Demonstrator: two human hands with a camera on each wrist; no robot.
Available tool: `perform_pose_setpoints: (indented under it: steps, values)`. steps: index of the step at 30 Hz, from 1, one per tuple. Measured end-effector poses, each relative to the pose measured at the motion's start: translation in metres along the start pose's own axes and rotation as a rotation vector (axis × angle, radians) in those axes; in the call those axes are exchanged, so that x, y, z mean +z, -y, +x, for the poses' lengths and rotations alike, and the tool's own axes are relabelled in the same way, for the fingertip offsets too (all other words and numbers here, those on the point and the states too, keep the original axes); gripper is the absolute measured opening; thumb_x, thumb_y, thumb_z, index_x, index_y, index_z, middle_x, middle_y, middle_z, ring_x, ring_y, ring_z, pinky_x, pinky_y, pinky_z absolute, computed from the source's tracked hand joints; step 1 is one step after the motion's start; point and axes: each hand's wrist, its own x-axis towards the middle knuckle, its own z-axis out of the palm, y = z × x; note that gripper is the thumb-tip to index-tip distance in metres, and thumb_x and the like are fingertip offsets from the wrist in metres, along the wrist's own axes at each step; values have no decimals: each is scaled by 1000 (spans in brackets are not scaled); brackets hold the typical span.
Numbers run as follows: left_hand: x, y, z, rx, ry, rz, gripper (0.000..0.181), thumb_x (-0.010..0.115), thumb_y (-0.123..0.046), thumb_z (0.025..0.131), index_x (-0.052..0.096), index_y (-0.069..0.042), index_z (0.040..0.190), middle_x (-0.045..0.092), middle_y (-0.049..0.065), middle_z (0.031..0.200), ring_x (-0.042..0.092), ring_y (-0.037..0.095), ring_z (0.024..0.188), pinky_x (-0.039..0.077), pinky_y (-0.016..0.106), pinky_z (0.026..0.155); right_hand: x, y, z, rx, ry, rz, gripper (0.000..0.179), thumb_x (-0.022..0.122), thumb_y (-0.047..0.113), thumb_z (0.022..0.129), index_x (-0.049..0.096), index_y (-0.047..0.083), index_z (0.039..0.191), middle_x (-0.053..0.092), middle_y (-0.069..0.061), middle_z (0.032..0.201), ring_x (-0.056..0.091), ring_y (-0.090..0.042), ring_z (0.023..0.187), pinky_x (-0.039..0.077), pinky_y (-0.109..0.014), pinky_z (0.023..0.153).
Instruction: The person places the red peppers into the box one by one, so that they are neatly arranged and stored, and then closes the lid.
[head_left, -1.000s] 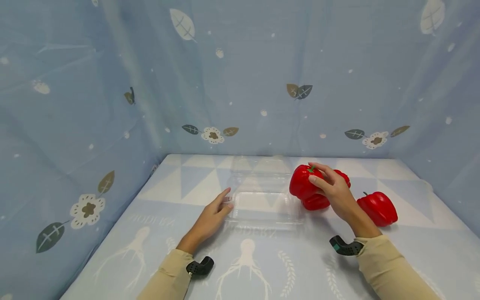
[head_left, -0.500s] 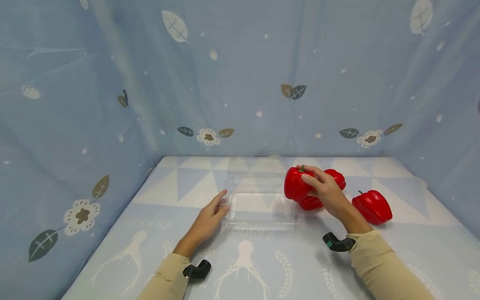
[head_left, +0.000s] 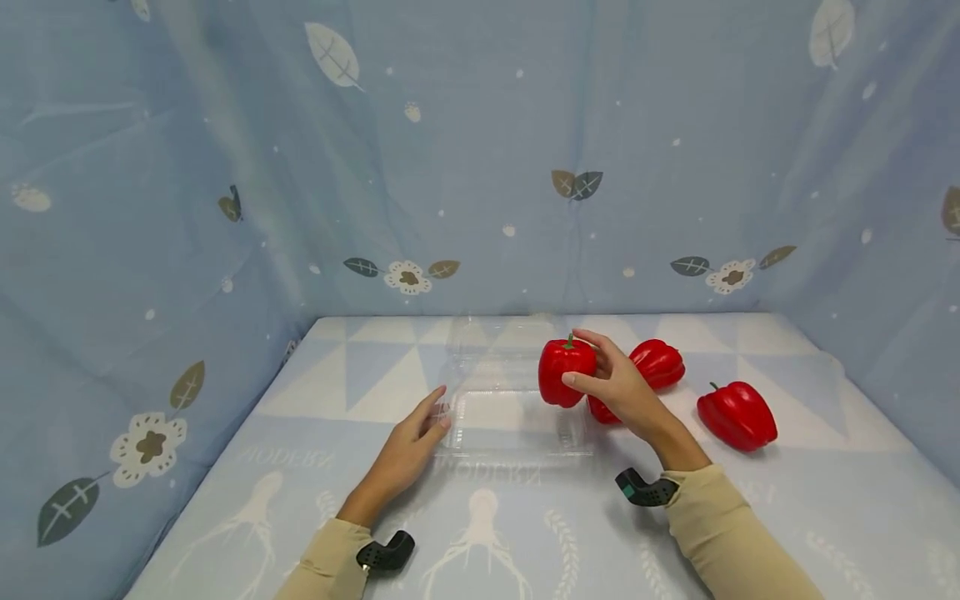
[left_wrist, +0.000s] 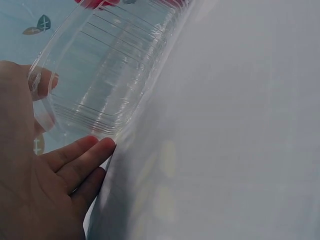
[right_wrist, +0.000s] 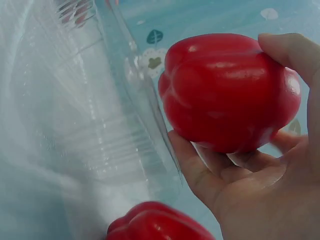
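Note:
My right hand [head_left: 618, 387] grips a red bell pepper [head_left: 566, 372] with a green stem, thumb on the near side and fingers round the far side. It hangs upright over the right end of a clear plastic box [head_left: 517, 454]. The right wrist view shows this pepper [right_wrist: 225, 92] beside the box wall [right_wrist: 125, 65]. At the box's left end, my left hand [head_left: 403, 448] has its fingers extended. In the left wrist view, the thumb [left_wrist: 45, 82] overlaps the box rim and the other fingertips [left_wrist: 102, 145] lie near the base.
Right of the box, more red bell peppers lie on the patterned tabletop [head_left: 300, 483]: one at the back [head_left: 657, 364], one farther right [head_left: 738, 415], one partly hidden behind the right hand [head_left: 602, 411]. A blue curtain [head_left: 480, 150] surrounds the table.
My right hand has carried the bell pepper leftward from above the other peppers to over the box's right end. My left hand stays at the box's left end.

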Motion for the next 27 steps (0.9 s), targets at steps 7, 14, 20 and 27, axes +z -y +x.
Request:
perform_pose_setpoints:
  steps: [7,14,20,27]
  values:
    - [-1,2,-6,-24,-22,5,57,54,-31,105,34,-21,158,57,12,141,56,33,127,38,53,109,12,10,11,-10,39,-26,78,78,28,87,35,14,151,52,-12,139,52,-34,126,54,-44,92]
    - [-1,-2,-2,-5,-12,-1,57,54,-28,105,34,-20,158,55,14,142,55,34,128,38,54,109,18,20,19,-8,86,-103,77,76,33,90,35,21,154,55,-11,136,54,-33,123,55,-43,90]
    - [1,-4,1,10,-8,14,57,53,-28,105,34,-20,158,55,15,143,55,34,128,38,54,109,21,23,24,14,112,-105,80,77,33,89,33,26,155,51,-11,140,53,-35,124,58,-44,84]
    - [0,-3,0,12,-13,16,57,54,-30,105,35,-22,158,55,13,143,55,32,128,37,53,110,26,22,33,11,125,-70,80,79,26,87,33,27,153,49,-14,139,52,-37,123,58,-44,83]
